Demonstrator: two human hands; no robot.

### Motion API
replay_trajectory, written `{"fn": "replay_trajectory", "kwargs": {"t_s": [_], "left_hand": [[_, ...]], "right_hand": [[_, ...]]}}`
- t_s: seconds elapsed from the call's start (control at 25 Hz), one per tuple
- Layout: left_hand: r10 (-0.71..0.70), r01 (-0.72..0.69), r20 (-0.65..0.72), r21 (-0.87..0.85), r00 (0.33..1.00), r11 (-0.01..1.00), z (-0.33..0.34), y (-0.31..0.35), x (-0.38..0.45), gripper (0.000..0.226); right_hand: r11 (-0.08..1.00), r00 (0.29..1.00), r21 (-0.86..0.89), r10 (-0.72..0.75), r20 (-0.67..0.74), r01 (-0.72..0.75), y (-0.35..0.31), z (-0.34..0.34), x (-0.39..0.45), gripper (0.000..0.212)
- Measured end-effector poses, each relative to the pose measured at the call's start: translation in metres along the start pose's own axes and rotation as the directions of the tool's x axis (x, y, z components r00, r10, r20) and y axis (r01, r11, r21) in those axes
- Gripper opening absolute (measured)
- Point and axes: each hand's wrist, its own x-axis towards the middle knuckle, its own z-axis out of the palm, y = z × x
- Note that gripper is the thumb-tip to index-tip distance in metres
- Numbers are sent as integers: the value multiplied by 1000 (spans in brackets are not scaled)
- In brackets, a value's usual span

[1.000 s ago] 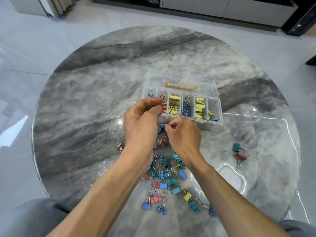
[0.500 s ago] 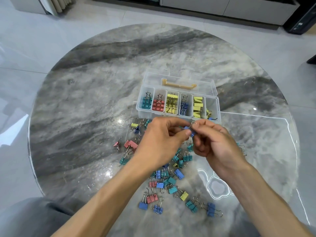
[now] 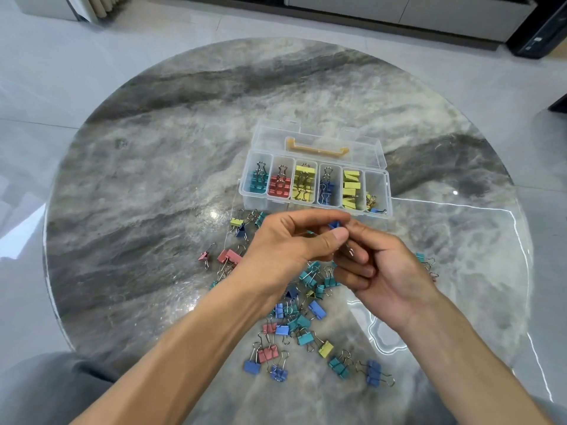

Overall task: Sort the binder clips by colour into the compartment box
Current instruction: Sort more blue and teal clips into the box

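Note:
A clear compartment box stands open on the round marble table, holding teal, red, yellow and blue binder clips in separate cells. Just in front of it, my left hand and my right hand meet, and both pinch one small blue binder clip between their fingertips. A loose pile of mixed clips lies under and behind my hands, partly hidden by them.
The box's lid, with a tan handle, lies back behind the cells. Stray clips sit left of the pile and right of my right hand. The table's near edge and a grey trouser leg are below.
My left hand came back from the box's left cells to meet the right hand in front of the box. Both now hold a blue clip, a little closer together than half a second ago.

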Motion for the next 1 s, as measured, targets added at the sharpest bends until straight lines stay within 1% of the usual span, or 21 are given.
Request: {"fn": "replay_trajectory", "kwargs": {"t_s": [0.16, 0.24, 0.28, 0.32, 0.36, 0.44, 0.48, 0.52, 0.6, 0.64, 0.68, 0.72, 0.76, 0.8, 0.84, 0.88, 0.92, 1.0], "left_hand": [[177, -169, -50, 128, 983, 977, 3, -1, 1, 15], [192, -176, -139, 119, 971, 977, 4, 1, 2, 9], [175, -159, -177, 104, 968, 982, 4, 1, 2, 8], [153, -135, -208, 98, 966, 986, 4, 2, 1, 9], [133, -111, -235, 104, 963, 988, 3, 2, 2, 10], [104, -74, -282, 115, 954, 991, -1, 2, 3, 13], [104, -68, -300, 130, 948, 989, -1, 2, 3, 14], [115, -69, -307, 156, 945, 985, -2, 2, 3, 15], [124, -64, -295, 204, 947, 977, 1, 2, 1, 14], [119, -60, -288, 206, 950, 977, 1, 4, 0, 10], [109, -54, -291, 190, 950, 980, 1, 7, -1, 6], [89, -41, -312, 158, 946, 987, 0, 11, 0, 4], [69, -29, -348, 117, 935, 993, -3, 15, 2, 5], [57, -27, -389, 81, 920, 996, -8, 20, 3, 7], [55, -33, -422, 60, 905, 998, -11, 23, 5, 9], [59, -41, -445, 50, 894, 998, -13, 25, 5, 10], [69, -51, -455, 51, 888, 997, -14, 26, 5, 11], [93, -75, -451, 58, 888, 995, -14, 28, 4, 11]], "right_hand": [[996, 1000, 93, 8, 24, -10, 2, -1, 0, 12], [992, 998, 118, -57, 39, 52, 7, 0, 2, 9], [990, 993, 88, -111, 30, 108, 9, 1, 3, 9], [984, 984, 18, -177, 11, 177, 10, 0, 3, 8], [964, 968, -89, -252, -11, 250, 9, 0, 3, 8], [882, 924, -301, -383, -8, 363, 5, 0, 2, 14], [836, 903, -374, -430, 10, 402, 3, 1, 1, 17], [792, 883, -432, -469, 23, 432, 2, 2, -1, 17], [723, 850, -514, -527, 24, 462, -2, 4, -1, 8], [704, 838, -533, -545, 17, 469, -6, 3, 1, 4], [678, 821, -556, -571, 15, 482, -13, 1, 5, 5], [615, 788, -609, -615, 27, 501, -22, -3, 9, 8], [501, 745, -700, -663, 67, 509, -33, -7, 17, 9], [343, 711, -805, -691, 132, 484, -43, -10, 27, 9], [187, 701, -888, -688, 187, 420, -51, -11, 38, 7], [70, 720, -937, -660, 214, 343, -58, -10, 48, 6], [8, 758, -960, -616, 215, 279, -63, -8, 59, 7], [-28, 833, -976, -516, 199, 216, -69, 1, 73, 8]]}}
